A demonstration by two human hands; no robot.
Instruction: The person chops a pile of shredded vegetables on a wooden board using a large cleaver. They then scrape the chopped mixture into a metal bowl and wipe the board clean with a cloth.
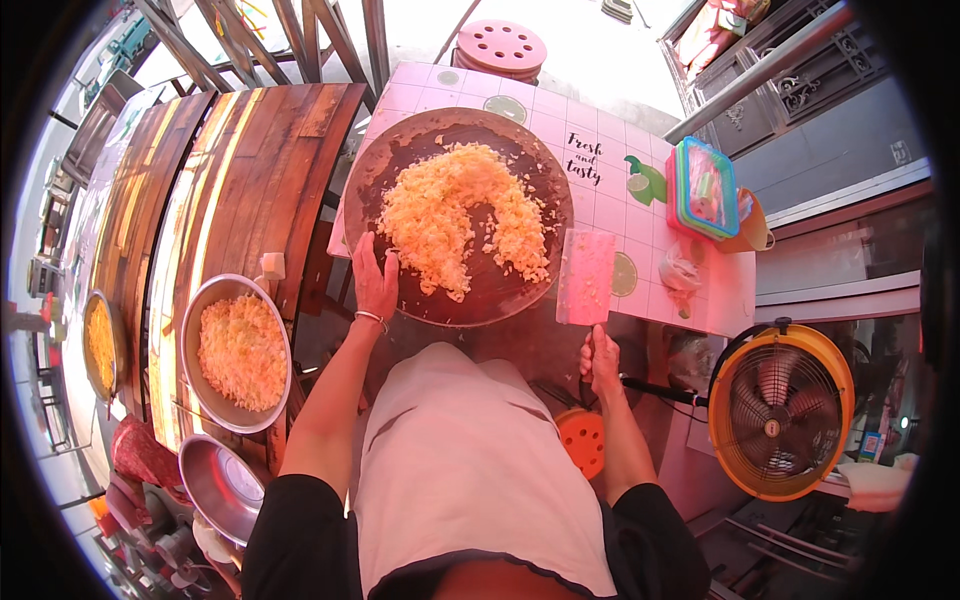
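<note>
A large round wooden chopping board [480, 304] rests on the table before me. Finely chopped yellow-orange food [442, 202], perhaps a vegetable, lies on it in a curved heap, with loose bits scattered around. My left hand [377, 281] is at the board's near left edge, thumb apart from the fingers, holding nothing; a bracelet circles that wrist. In my right hand [602, 360] is the handle of a cleaver. The broad rectangular cleaver blade [589, 277] is at the board's right edge, with small bits stuck to its face.
Left, a wooden table [262, 165] bears a metal bowl [189, 330] of similar chopped food. An empty metal bowl [217, 487] stands nearer me. Stacked plastic baskets [701, 187] and a plastic bag [679, 266] sit right on the printed tablecloth [600, 202]. A yellow fan [844, 412] is at right.
</note>
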